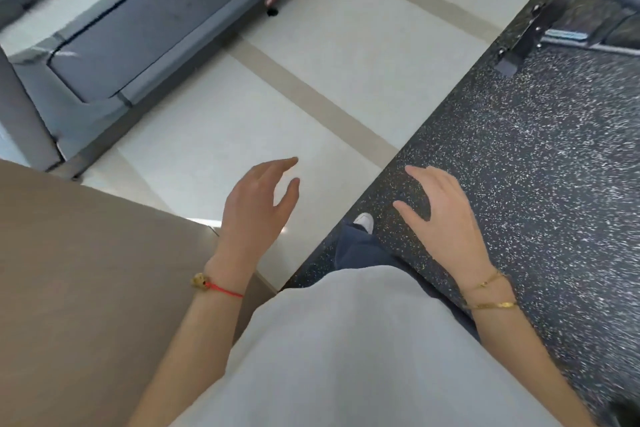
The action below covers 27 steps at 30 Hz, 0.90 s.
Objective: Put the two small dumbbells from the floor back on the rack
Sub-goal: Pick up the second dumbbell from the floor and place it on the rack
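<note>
My left hand (258, 199) hovers over the pale tiled floor, fingers apart and holding nothing. My right hand (440, 208) hovers over the dark speckled rubber mat (536, 166), fingers spread and empty too. No dumbbell and no rack shows in the head view. A dark metal frame base (519, 42) with bolts stands at the far right on the mat; I cannot tell what it belongs to.
A grey treadmill (145, 24) lies at the upper left on the tiled floor (311, 62). A brown flat surface (86, 270) fills the lower left beside me. My white shoe (363, 222) stands at the mat's edge.
</note>
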Each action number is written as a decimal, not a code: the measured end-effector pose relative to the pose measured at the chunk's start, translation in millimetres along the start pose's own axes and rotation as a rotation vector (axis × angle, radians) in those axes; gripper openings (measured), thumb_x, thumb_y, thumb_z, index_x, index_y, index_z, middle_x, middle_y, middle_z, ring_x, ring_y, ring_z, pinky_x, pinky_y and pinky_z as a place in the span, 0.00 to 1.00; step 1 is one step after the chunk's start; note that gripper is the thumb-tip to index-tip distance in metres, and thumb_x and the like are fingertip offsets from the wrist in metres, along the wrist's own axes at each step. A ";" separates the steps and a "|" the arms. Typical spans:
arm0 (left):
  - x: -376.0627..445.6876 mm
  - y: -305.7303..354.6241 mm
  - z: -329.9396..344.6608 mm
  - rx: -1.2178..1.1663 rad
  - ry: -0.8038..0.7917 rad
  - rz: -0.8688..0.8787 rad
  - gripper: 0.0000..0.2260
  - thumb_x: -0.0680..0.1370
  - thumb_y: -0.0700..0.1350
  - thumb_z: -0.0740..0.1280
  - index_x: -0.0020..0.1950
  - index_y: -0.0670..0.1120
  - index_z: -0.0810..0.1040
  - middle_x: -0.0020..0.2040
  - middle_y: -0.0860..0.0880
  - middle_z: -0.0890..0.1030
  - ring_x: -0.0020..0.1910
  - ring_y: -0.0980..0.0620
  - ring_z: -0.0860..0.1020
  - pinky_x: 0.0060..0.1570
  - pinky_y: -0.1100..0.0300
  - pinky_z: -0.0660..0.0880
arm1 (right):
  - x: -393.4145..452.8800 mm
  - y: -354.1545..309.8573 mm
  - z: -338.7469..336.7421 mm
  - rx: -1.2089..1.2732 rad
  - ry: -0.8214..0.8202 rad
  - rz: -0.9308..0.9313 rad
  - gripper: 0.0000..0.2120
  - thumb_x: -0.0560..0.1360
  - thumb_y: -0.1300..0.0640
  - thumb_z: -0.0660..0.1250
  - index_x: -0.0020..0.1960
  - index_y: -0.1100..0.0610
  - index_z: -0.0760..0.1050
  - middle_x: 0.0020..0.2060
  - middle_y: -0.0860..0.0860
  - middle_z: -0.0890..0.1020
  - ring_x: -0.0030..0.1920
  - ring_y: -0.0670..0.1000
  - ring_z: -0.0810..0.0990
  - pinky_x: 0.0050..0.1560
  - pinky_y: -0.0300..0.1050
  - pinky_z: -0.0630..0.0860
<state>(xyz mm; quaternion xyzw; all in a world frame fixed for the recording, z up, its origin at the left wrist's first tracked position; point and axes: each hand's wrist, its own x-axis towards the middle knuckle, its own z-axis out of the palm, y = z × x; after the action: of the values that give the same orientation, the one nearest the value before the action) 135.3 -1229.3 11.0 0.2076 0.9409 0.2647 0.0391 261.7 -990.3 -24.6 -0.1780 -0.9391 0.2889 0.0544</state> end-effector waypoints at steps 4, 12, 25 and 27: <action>86.3 32.1 16.3 0.018 -0.063 0.105 0.14 0.80 0.48 0.66 0.66 0.52 0.78 0.61 0.54 0.81 0.60 0.54 0.79 0.54 0.66 0.70 | 57.9 32.2 -28.9 -0.015 0.058 0.079 0.25 0.77 0.51 0.68 0.71 0.57 0.70 0.66 0.54 0.76 0.71 0.54 0.68 0.73 0.50 0.63; 220.4 112.1 54.3 0.012 -0.150 0.336 0.14 0.79 0.47 0.66 0.64 0.52 0.79 0.60 0.54 0.82 0.56 0.52 0.80 0.52 0.64 0.72 | 128.6 89.6 -87.7 -0.034 0.184 0.262 0.25 0.77 0.49 0.68 0.72 0.55 0.69 0.68 0.53 0.75 0.72 0.53 0.67 0.74 0.51 0.64; 363.9 274.3 174.6 -0.042 -0.393 0.860 0.14 0.79 0.45 0.67 0.64 0.47 0.80 0.59 0.48 0.83 0.58 0.47 0.81 0.56 0.55 0.78 | 147.4 185.2 -145.1 -0.052 0.513 0.722 0.25 0.76 0.51 0.69 0.71 0.57 0.70 0.66 0.56 0.76 0.71 0.55 0.69 0.73 0.52 0.65; 381.8 304.6 198.8 -0.056 -0.429 0.938 0.14 0.79 0.45 0.67 0.64 0.48 0.80 0.60 0.49 0.83 0.58 0.49 0.81 0.58 0.58 0.75 | 150.1 202.4 -157.0 -0.055 0.552 0.783 0.25 0.76 0.51 0.69 0.71 0.57 0.70 0.66 0.55 0.76 0.70 0.56 0.70 0.72 0.55 0.68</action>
<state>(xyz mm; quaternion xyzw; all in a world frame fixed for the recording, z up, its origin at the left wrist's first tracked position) -63.2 -740.8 11.2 0.6558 0.7099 0.2302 0.1138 215.5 -697.5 -8.6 -0.5897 -0.7593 0.2047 0.1841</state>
